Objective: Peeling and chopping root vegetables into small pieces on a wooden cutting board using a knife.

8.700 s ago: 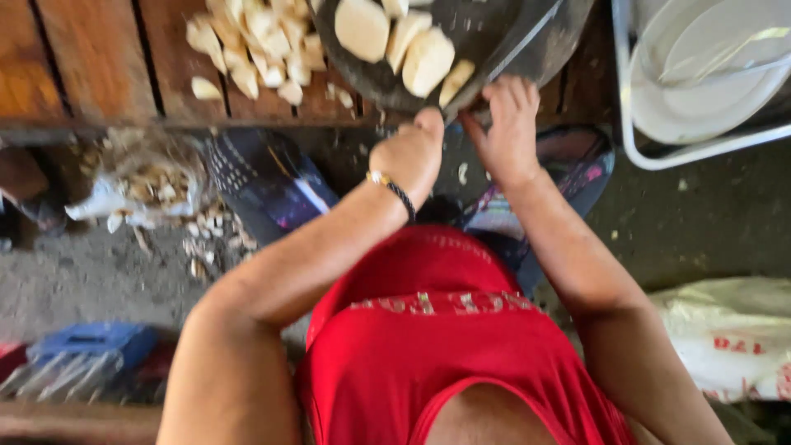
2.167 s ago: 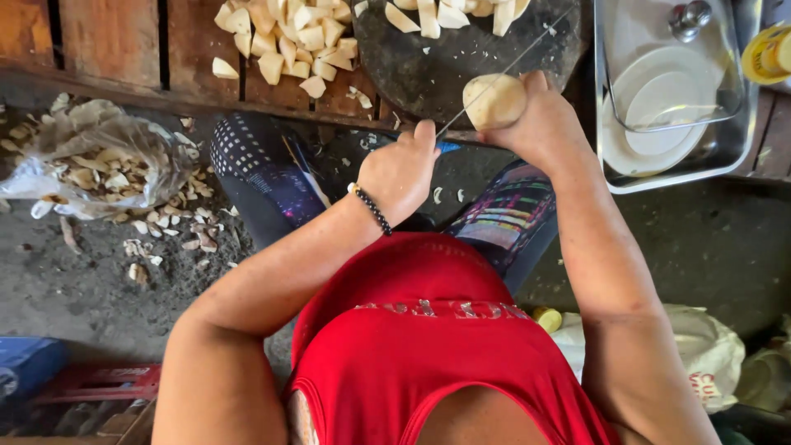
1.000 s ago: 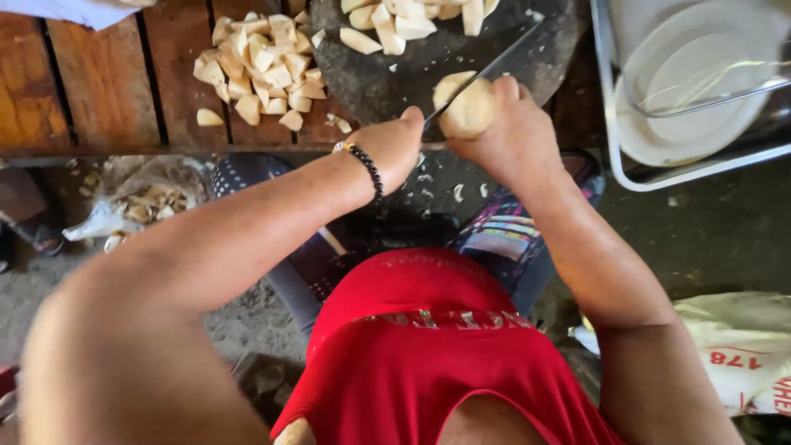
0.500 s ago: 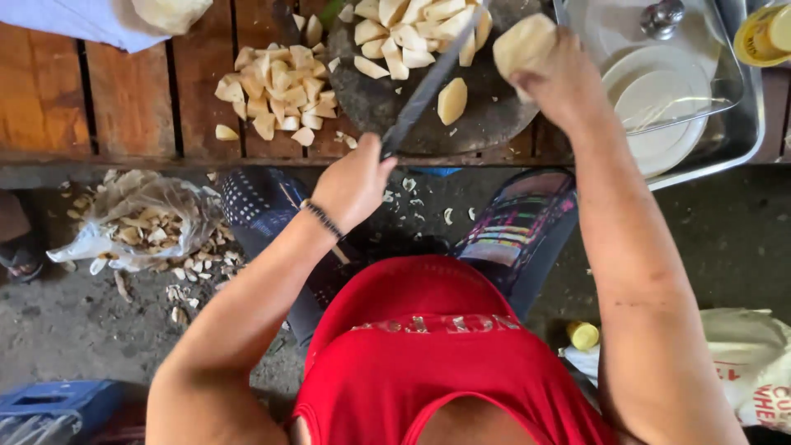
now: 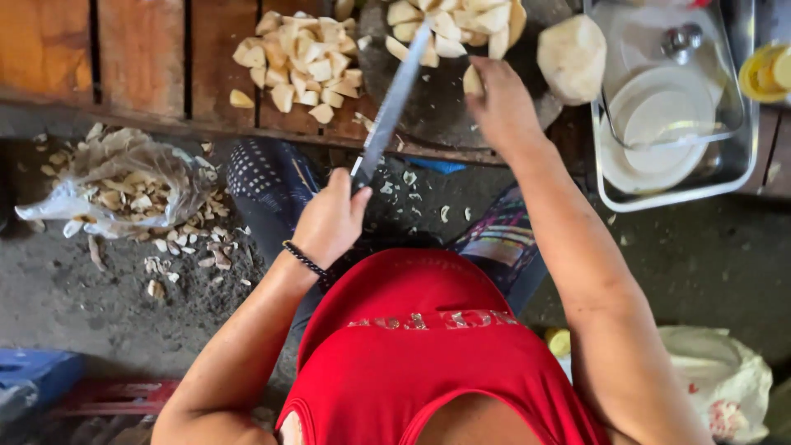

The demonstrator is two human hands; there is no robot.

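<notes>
My left hand [image 5: 329,221] grips the handle of a long knife [image 5: 395,91], and its blade slants up over a dark round chopping board [image 5: 437,124]. My right hand [image 5: 501,103] lies on the board with its fingers closed on a small pale root piece [image 5: 471,81]. A big peeled pale root [image 5: 573,56] sits just right of that hand, at the board's edge. Cut chunks [image 5: 453,21] are heaped at the board's far side. Another heap of chunks [image 5: 301,62] lies on the wooden table [image 5: 140,58].
A metal tray [image 5: 725,177] with white plates [image 5: 659,124] stands right of the board, and a yellow container [image 5: 766,74] beyond it. A plastic bag of peelings [image 5: 124,185] lies on the ground at left. A white sack [image 5: 717,379] is at lower right, a blue crate [image 5: 33,379] at lower left.
My right hand has let go of the big peeled root, which now rests at the board's edge, and has dropped onto a small piece. The knife stays in my left hand.
</notes>
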